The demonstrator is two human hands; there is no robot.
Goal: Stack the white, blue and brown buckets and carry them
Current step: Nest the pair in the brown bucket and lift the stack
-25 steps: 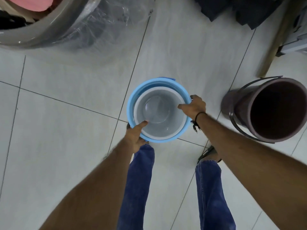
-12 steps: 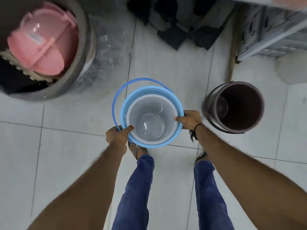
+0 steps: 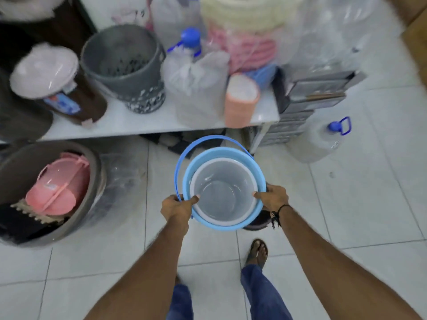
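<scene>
The white bucket (image 3: 221,195) sits nested inside the blue bucket (image 3: 219,152), whose blue handle swings out to the far left. I hold the pair up over the tiled floor. My left hand (image 3: 178,210) grips the near-left rim with the thumb inside. My right hand (image 3: 275,199) grips the right rim the same way. The brown bucket (image 3: 256,221) shows only as a dark sliver below the blue bucket's right side, under my right wrist; most of it is hidden.
A low white shelf (image 3: 138,125) just ahead carries a grey bin (image 3: 129,65), bagged bottles and stacked plastic ware. A big brown tub (image 3: 13,172) with pink items stands on the left. A water jug (image 3: 323,144) and a drawer unit (image 3: 300,107) are on the right.
The blue and white pair has moved right, from beside the brown bucket to directly above it. The view has tilted up, bringing the shelf into sight.
</scene>
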